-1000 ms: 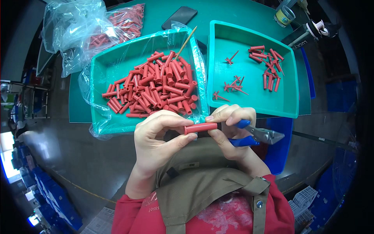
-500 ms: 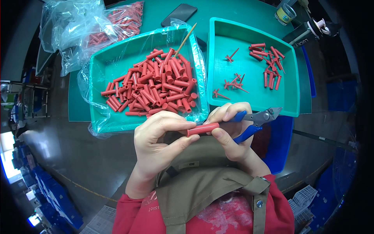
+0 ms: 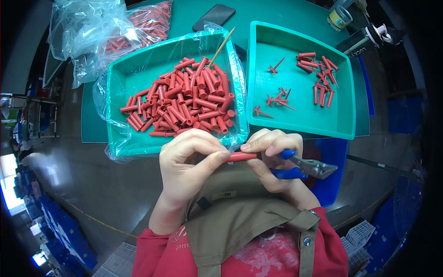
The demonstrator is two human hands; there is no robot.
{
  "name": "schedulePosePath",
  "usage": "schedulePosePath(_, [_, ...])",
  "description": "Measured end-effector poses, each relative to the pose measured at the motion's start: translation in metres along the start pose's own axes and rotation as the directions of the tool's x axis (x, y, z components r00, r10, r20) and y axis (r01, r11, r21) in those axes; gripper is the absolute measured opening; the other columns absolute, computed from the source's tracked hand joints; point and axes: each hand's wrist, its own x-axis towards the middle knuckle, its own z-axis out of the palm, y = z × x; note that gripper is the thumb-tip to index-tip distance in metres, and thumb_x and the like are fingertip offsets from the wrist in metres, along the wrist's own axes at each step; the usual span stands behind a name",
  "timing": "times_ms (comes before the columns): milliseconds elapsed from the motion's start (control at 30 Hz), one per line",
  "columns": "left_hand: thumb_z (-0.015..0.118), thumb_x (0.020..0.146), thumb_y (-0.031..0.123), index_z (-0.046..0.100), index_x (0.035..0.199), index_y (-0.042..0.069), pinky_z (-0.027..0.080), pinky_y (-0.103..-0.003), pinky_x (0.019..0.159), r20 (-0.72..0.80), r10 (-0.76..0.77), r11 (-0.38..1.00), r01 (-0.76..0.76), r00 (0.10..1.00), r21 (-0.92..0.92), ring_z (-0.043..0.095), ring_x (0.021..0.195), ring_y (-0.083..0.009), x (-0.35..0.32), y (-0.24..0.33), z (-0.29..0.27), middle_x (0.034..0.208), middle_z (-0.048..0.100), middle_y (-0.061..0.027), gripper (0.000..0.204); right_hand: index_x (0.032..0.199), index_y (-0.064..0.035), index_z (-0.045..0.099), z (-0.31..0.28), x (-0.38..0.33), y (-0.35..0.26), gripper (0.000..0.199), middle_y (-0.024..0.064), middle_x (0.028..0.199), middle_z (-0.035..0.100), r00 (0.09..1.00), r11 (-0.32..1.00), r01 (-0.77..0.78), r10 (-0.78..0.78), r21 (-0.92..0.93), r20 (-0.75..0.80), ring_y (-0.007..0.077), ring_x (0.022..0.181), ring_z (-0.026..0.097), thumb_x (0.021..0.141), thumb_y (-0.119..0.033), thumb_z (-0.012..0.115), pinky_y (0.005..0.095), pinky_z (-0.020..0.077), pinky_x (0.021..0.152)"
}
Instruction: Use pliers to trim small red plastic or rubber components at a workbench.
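Note:
A short red plastic tube (image 3: 242, 157) lies level in front of my apron. My left hand (image 3: 188, 164) is closed on its left end, thumb against fingers, hiding the flange there. At the tube's other end are the thumb and forefinger of my right hand (image 3: 273, 152); whether both press on it is hard to tell. That same right hand keeps hold of diagonal cutters (image 3: 317, 169) with blue handles, their metal jaws pointing right, away from the tube. Just beyond my hands stands a green bin (image 3: 115, 117) lined with clear plastic, heaped with similar red flanged tubes (image 3: 182, 104).
A second green bin (image 3: 302, 123) at the right holds several red tubes (image 3: 318, 94) and thin branched red pieces (image 3: 278, 98). A wooden stick (image 3: 222, 46) leans in the left bin. Farther back are a bag of red parts (image 3: 150, 23), a phone (image 3: 213, 17) and a jar (image 3: 339, 18).
The tube has become more level, its flange now covered by my left fingers. My right fingers have shifted on its right end, and the cutters have swung downward, jaws lower.

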Motion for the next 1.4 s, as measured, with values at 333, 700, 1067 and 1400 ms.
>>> schedulePosePath(333, [0.069,0.089,0.006,0.069,0.099,-0.002,0.052,-0.033,0.074,-0.117,0.035,0.644,0.067,0.993,0.762,0.066,0.082,-0.0222,0.014,-0.023,-0.037,0.093,0.066,-0.0120,0.013,0.111,0.0006,0.049,0.005,0.009,0.011,0.037,0.0138,0.097,0.062,0.970,0.919,-0.234,0.200,-0.317,-0.138,0.0211,0.082,0.065,0.084,-0.003,0.074,0.0311,0.0520,0.075])
schedulePosePath(700, [0.074,0.079,-0.002,0.070,0.101,-0.001,0.052,-0.027,0.064,-0.017,-0.150,0.776,0.128,0.989,0.617,0.064,0.071,-0.0145,0.020,-0.033,-0.038,0.087,0.065,-0.0082,0.022,0.108,-0.0007,0.050,0.003,0.011,0.003,0.030,0.0124,0.101,0.064,0.964,0.842,-0.266,0.243,-0.470,-0.109,0.0143,0.077,0.057,0.084,0.002,0.067,0.0286,0.0488,0.074])
schedulePosePath(1067, [0.066,0.089,-0.006,0.065,0.105,-0.006,0.054,-0.025,0.074,-0.179,0.066,0.975,-0.025,0.982,0.222,0.065,0.083,-0.0132,-0.016,-0.018,-0.031,0.099,0.063,-0.0094,0.016,0.116,-0.0051,0.043,0.013,0.008,-0.002,0.036,0.0134,0.114,0.054,0.901,0.905,-0.423,0.425,0.035,-0.089,0.0128,0.091,0.055,0.088,0.006,0.063,0.0292,0.0461,0.083])
schedulePosePath(1400, [0.067,0.093,0.006,0.061,0.109,-0.005,0.057,-0.027,0.074,-0.199,-0.056,0.992,0.032,0.978,-0.121,0.067,0.083,-0.0157,-0.036,-0.010,-0.009,0.099,0.066,-0.0126,0.020,0.114,-0.0065,0.042,0.026,0.010,-0.001,0.043,0.0129,0.108,0.059,0.929,0.895,-0.354,0.370,0.272,-0.008,0.0200,0.102,0.062,0.084,0.009,0.069,0.0350,0.0495,0.092])
